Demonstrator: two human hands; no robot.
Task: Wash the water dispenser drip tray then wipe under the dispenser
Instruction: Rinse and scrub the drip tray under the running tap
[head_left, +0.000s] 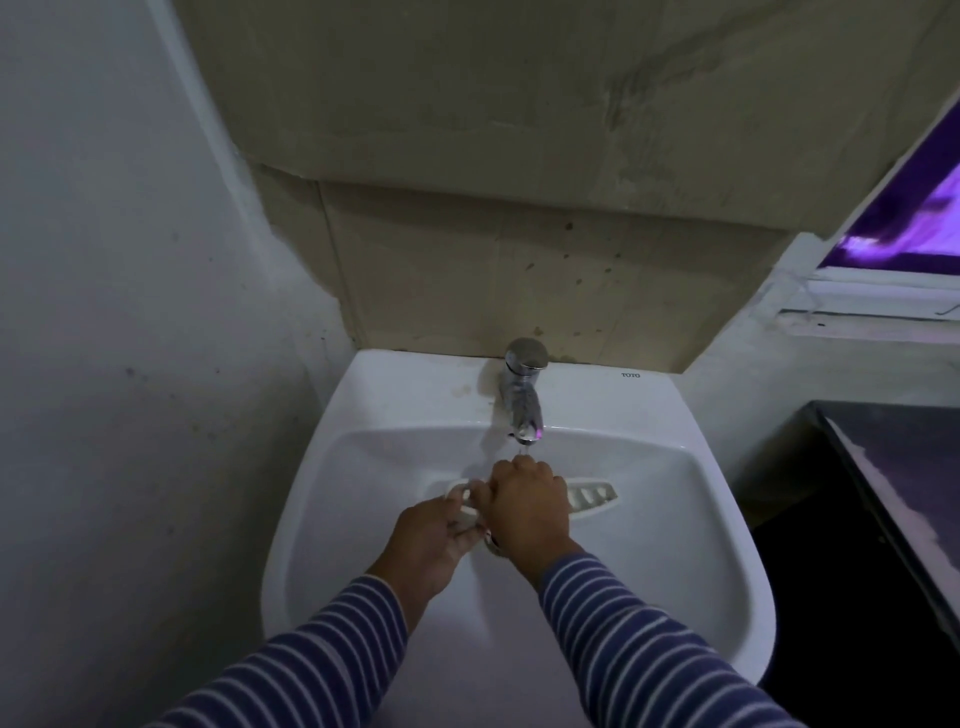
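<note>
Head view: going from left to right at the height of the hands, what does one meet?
Pale grey plaster wall → left hand → right hand → slotted free end of the white plastic drip tray → dark glossy countertop.

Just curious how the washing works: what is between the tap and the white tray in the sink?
The right hand, seen in the head view: it covers the middle of the tray, just below the tap spout.

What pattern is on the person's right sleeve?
Right sleeve: navy with thin white stripes; head view.
</note>
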